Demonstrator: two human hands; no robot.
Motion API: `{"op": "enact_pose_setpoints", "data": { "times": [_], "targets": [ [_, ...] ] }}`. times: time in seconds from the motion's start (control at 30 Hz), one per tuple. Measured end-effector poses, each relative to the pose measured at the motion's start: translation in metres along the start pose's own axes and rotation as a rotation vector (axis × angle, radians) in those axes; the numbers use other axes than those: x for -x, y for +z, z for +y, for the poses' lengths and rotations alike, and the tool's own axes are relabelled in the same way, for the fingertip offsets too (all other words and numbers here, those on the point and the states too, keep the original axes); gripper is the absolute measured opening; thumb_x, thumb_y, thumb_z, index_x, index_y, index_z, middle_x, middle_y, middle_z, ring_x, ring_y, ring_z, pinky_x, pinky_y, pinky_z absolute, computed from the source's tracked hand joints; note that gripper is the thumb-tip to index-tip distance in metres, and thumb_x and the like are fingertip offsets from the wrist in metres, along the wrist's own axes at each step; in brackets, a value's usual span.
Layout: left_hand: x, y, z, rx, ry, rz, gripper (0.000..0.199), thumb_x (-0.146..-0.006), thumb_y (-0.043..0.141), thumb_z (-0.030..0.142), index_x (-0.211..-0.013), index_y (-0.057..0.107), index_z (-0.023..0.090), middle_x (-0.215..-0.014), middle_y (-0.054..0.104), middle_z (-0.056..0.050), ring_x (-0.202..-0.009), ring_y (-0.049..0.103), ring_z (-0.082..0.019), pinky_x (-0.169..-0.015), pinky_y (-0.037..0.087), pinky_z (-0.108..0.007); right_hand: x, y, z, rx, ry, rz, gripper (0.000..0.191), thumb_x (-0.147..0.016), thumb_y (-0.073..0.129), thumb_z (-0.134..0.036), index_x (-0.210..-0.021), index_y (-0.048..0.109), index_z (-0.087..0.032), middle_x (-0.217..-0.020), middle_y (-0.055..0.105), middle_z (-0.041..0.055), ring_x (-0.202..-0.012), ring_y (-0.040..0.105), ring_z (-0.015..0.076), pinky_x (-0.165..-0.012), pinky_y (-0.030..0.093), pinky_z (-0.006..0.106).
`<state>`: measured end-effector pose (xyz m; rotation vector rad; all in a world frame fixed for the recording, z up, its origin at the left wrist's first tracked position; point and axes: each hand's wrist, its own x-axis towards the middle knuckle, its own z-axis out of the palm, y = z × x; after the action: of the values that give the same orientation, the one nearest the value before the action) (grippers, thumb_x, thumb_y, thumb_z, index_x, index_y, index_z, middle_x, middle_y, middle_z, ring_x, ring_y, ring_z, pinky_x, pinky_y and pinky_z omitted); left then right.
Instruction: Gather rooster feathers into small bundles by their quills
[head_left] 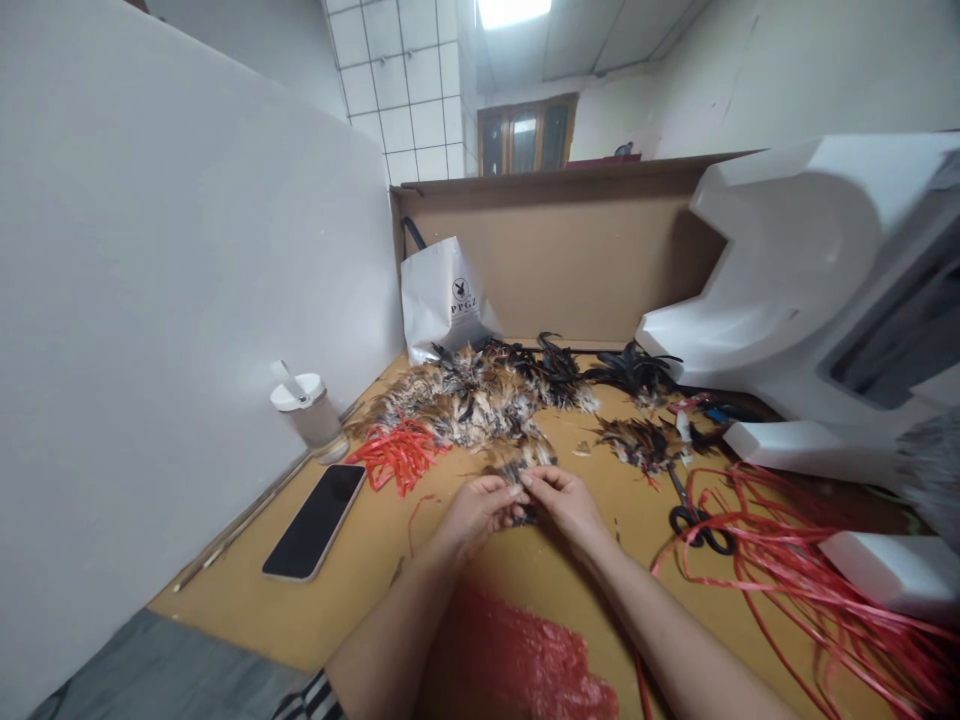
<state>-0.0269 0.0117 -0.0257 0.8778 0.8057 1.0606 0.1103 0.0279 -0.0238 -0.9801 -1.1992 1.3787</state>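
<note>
While the left hand (480, 512) and right hand (568, 506) pinched a feather bunch (519, 456), slippage seemed the risk.
In the head view, the bunch was just this side of the feather pile (480, 400); a loosened pinch might have scattered plumes.

White-tiled wall (420, 75), wood-framed window (526, 138), bright ceiling light (514, 11), grey floor (157, 665).

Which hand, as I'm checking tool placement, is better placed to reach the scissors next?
Probably the right hand: the scissors lie on its side; the left hand is farther off.
</note>
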Motion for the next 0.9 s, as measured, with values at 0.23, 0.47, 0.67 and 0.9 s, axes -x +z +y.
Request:
{"op": "enact_pose_setpoints", "data": {
  "times": [0.23,0.47,0.67,0.9],
  "targets": [
    [0.003,0.002,0.000,-0.024,-0.042,-0.045,0.025,-0.060,0.068,0.029,-0.073,0.061,0.009,-0.065,0.061,-0.005,-0.054,0.054,-0.008,-0.051,0.035,-0.017,0.001,-0.002,0.000,-0.065,0.080,-0.063,0.028,-0.061,0.065,-0.039,-0.066,0.057,-0.013,-0.048,0.055,-0.0016,-0.042,0.045,0.0078,-0.044,0.032,0.019],
    [0.003,0.000,0.000,0.007,-0.055,-0.033,0.023,-0.061,0.067,0.029,-0.074,0.061,0.011,-0.073,0.064,-0.007,-0.057,0.057,-0.010,-0.051,0.037,-0.018,-0.001,-0.003,0.001,0.058,-0.021,-0.010,0.025,-0.063,0.063,-0.038,-0.063,0.056,-0.014,-0.051,0.055,-0.0020,-0.045,0.044,0.0077,-0.046,0.034,0.019],
    [0.003,0.000,0.003,-0.009,-0.087,-0.043,0.025,-0.062,0.066,0.030,-0.075,0.062,0.010,-0.075,0.065,-0.009,-0.057,0.059,-0.010,-0.051,0.037,-0.018,0.001,-0.001,-0.006,0.174,-0.067,0.030,0.028,-0.060,0.062,-0.043,-0.059,0.055,-0.016,-0.048,0.054,-0.0015,-0.045,0.046,0.0097,-0.046,0.035,0.021],
    [0.001,-0.003,0.002,-0.065,-0.098,-0.026,0.026,-0.062,0.066,0.032,-0.075,0.062,0.010,-0.073,0.066,-0.009,-0.060,0.061,-0.013,-0.053,0.039,-0.019,0.003,0.000,-0.009,0.241,-0.099,0.030,0.021,-0.063,0.058,-0.037,-0.059,0.052,-0.017,-0.049,0.055,-0.0013,-0.045,0.047,0.0108,-0.045,0.035,0.021]
  ]
}}
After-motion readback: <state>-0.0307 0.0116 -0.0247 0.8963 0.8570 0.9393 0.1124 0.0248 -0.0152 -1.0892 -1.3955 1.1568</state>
